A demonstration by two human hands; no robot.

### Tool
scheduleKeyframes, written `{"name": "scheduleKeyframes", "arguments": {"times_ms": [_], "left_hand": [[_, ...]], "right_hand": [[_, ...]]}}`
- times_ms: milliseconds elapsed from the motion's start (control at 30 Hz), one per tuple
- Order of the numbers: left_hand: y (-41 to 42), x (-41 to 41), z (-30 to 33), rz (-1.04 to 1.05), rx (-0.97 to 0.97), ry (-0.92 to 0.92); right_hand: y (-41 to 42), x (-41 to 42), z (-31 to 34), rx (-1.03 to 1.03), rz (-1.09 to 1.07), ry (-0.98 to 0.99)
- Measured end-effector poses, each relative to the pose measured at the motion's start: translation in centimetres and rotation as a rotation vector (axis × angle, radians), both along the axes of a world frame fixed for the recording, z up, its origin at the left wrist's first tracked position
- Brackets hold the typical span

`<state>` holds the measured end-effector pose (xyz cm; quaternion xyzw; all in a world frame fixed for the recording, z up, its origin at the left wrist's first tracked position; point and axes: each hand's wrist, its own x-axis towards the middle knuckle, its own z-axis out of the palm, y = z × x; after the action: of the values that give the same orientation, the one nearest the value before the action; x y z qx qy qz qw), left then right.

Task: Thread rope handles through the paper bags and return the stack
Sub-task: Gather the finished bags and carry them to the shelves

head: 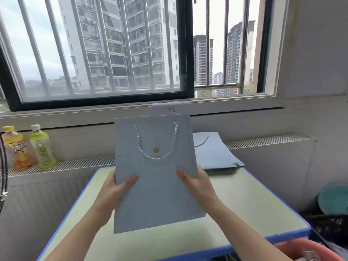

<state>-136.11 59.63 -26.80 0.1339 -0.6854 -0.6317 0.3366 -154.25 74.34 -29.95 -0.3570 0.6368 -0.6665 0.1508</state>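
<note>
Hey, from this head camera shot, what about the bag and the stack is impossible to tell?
- Bag: its back side, and any second handle there, faces away.
- Left hand and right hand: fingers behind the bag are hidden; only thumbs show.
- Stack: the bag covers its left part; how many lie there is too blurred to count.
- Crown print: lettering below is too blurred to read.

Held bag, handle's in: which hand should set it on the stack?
Right, probably. The stack of bags lies at the table's far right, just behind the right hand, which grips the held bag on that edge. The left hand would cross over.
</note>
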Motion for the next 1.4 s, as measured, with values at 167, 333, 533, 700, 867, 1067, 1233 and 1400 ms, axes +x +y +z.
{"name": "scheduleKeyframes", "arguments": {"times_ms": [167,333,533,700,867,1067,1233,1400], "left_hand": [[0.3,1.1,-0.4,0.043,0.173,-0.154],[1.0,1.9,-1.6,0.186,0.311,-0.295],[1.4,1.0,-2.6,0.281,0.267,-0.468],[-2.1,-1.1,-3.6,0.299,0.218,-0.567],[-4.7,-4.0,-3.2,0.257,0.054,-0.738],[-6.5,-7.2,-1.0,0.333,-0.805,-1.407],[-2.4,-13.5,2.1,0.372,-1.001,-0.787],[0.4,-23.3,1.3,0.092,-0.71,-0.6]], "right_hand": [[0.9,1.6,-0.8,0.148,-0.008,-0.075],[2.0,2.9,-2.0,0.21,0.11,-0.206],[1.6,2.9,-2.6,0.331,0.038,-0.164],[-1.0,1.6,-2.1,0.471,-0.026,0.006],[-3.3,0.3,-1.4,0.772,-0.104,0.284],[-3.3,-2.7,1.8,1.075,-0.127,0.62],[-2.9,-9.0,3.3,0.627,-0.436,0.557],[-1.8,-18.2,1.6,0.566,-0.641,0.473]]}}
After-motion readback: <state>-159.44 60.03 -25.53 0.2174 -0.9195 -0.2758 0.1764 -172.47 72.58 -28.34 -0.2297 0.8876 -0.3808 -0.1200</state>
